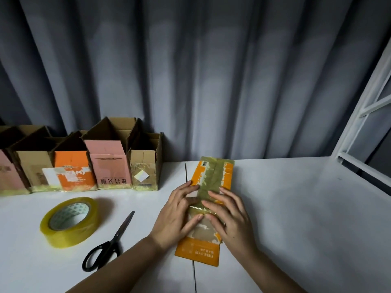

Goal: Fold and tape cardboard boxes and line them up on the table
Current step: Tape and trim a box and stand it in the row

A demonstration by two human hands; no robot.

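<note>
An orange cardboard box [213,176] lies on the white table [296,208] in the middle, with a strip of yellowish tape down its seam. My left hand [177,214] and my right hand [228,216] both lie on it with straight fingers, pressing the tape flat. A roll of clear yellowish tape [68,222] lies at the left, and black scissors [109,244] lie between the roll and my left arm. Several folded boxes [105,163] stand open-topped in a row along the back left.
A grey curtain [190,70] hangs behind the table. A white metal frame [368,115] stands at the right edge. A thin seam [186,172] runs across the table top near the box.
</note>
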